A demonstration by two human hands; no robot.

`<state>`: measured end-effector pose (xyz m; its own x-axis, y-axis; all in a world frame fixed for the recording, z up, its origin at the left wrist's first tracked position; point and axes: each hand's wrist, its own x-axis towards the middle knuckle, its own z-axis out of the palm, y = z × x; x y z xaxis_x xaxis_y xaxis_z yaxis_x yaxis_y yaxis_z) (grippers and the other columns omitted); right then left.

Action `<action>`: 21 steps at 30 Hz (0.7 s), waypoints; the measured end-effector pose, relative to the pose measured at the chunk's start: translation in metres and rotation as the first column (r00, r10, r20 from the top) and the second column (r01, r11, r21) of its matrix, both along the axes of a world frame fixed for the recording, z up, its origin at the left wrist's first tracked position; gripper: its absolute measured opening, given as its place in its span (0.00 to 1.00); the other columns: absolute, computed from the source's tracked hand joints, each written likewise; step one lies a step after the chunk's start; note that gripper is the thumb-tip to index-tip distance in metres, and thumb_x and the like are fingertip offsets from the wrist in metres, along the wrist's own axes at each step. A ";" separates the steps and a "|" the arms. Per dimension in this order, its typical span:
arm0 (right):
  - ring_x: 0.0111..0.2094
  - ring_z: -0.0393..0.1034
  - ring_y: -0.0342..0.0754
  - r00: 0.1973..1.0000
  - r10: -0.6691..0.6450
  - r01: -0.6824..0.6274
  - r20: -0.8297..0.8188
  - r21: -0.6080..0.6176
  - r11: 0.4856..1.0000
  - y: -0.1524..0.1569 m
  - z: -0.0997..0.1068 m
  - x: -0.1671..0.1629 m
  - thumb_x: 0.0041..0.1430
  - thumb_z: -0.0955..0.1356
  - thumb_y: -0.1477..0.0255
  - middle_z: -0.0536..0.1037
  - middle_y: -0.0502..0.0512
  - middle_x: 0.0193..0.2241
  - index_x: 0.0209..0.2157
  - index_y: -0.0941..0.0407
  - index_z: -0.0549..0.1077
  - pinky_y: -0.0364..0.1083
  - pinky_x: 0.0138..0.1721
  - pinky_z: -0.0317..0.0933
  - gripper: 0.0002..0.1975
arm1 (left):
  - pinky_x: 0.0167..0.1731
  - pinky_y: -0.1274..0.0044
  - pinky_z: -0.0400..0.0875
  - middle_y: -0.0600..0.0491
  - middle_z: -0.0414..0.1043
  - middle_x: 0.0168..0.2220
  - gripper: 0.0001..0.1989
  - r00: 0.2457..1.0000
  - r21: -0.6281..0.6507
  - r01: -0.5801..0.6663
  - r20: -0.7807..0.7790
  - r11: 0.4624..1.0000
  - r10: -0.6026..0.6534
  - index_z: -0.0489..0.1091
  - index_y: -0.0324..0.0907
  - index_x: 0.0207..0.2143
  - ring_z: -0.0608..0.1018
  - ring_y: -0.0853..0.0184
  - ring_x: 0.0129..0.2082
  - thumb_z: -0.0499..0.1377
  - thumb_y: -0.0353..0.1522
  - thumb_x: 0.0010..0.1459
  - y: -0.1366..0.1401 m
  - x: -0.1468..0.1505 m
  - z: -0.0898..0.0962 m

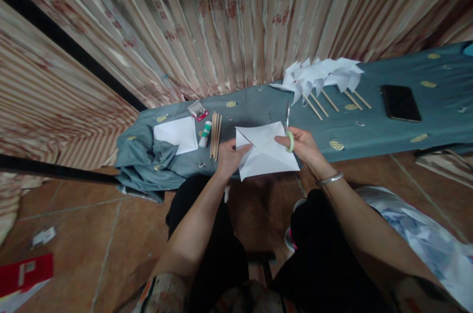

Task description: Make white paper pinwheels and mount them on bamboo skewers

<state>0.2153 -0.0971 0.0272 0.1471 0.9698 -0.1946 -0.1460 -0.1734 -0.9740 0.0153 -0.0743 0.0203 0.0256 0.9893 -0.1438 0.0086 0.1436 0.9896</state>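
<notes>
Step in hand, as I judge it: slitting a sheet of paper (264,155) along its diagonals. The sheet is held above the near edge of the bench, over the person's lap. One slit runs from its upper left corner toward the middle; I cannot make out a second.

Left hand (228,157): clamped on the sheet's left edge, thumb on top. Right hand (301,144): closed around the green handle of the scissors (290,140), thumb also pressing the sheet's right side. The blades point away from the person, beside the paper; I cannot tell whether they are parted.

A further cut would call for a corner turned to the blades, a firm left hold and a stop short of the centre.

Surface: a patterned green cloth (240,101) covers the bench. On its left lie a paper stack (179,133), a small open box (198,110), a glue stick (205,134) and wooden sticks (215,135). Toward the right lie paper pinwheels (321,76) and a black phone (400,102).

Room: a striped curtain (221,17) hangs behind; a plastic bag (417,234) rests on the brown tiled floor (84,239).
</notes>
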 end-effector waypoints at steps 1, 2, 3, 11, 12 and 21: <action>0.20 0.68 0.43 1.000 -0.002 0.002 -0.008 0.002 1.000 0.000 0.000 0.000 0.30 0.79 0.61 0.76 0.46 0.20 0.26 0.55 0.74 0.43 0.24 0.62 0.21 | 0.29 0.75 0.69 0.53 0.78 0.25 0.11 1.000 -0.002 0.021 0.009 1.000 -0.021 0.79 0.39 0.25 0.76 0.65 0.26 0.71 0.33 0.34 0.000 0.000 0.001; 0.20 0.68 0.43 1.000 -0.003 0.003 -0.011 0.006 1.000 -0.001 -0.001 0.000 0.30 0.79 0.61 0.77 0.46 0.20 0.27 0.55 0.74 0.43 0.24 0.62 0.21 | 0.30 0.75 0.69 0.53 0.78 0.25 0.11 0.999 -0.003 0.040 0.023 0.999 -0.040 0.79 0.39 0.25 0.76 0.65 0.26 0.71 0.33 0.34 -0.001 0.001 0.001; 0.20 0.68 0.43 1.000 -0.002 0.002 -0.008 0.011 1.000 -0.001 -0.002 -0.001 0.31 0.79 0.60 0.77 0.46 0.20 0.26 0.55 0.73 0.43 0.24 0.62 0.20 | 0.30 0.75 0.68 0.53 0.78 0.25 0.12 0.998 -0.006 0.055 0.043 0.998 -0.055 0.79 0.39 0.25 0.76 0.66 0.27 0.71 0.34 0.34 -0.001 0.001 0.002; 0.23 0.69 0.43 0.985 -0.166 0.168 -0.047 0.060 0.984 0.004 -0.003 0.001 0.32 0.78 0.61 0.78 0.47 0.21 0.26 0.55 0.74 0.44 0.29 0.64 0.18 | 0.40 0.72 0.71 0.50 0.79 0.36 0.28 0.893 -0.106 0.059 0.450 0.993 -0.005 0.76 0.41 0.43 0.79 0.61 0.38 0.71 0.42 0.37 -0.003 0.006 0.011; 0.23 0.69 0.43 0.979 -0.193 0.198 -0.071 0.066 0.978 0.006 -0.003 0.001 0.32 0.79 0.62 0.78 0.47 0.22 0.26 0.55 0.74 0.44 0.30 0.64 0.18 | 0.42 0.71 0.72 0.49 0.79 0.38 0.30 0.875 -0.121 0.076 0.484 0.990 -0.008 0.75 0.41 0.44 0.79 0.60 0.41 0.71 0.44 0.38 -0.003 0.006 0.013; 0.25 0.70 0.43 0.937 -0.308 0.329 -0.165 0.123 0.936 0.019 -0.012 -0.008 0.32 0.79 0.63 0.78 0.46 0.22 0.26 0.55 0.74 0.44 0.32 0.64 0.18 | 0.50 0.64 0.70 0.47 0.78 0.43 0.28 0.841 -0.126 0.178 0.535 0.976 -0.084 0.73 0.40 0.43 0.78 0.55 0.48 0.72 0.42 0.38 -0.020 0.025 0.010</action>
<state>0.2072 -0.0781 0.0147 0.4346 0.8956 -0.0952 -0.3071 0.0479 -0.9505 0.0405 -0.0941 0.0307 0.2708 0.9344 -0.2314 -0.4731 0.3385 0.8134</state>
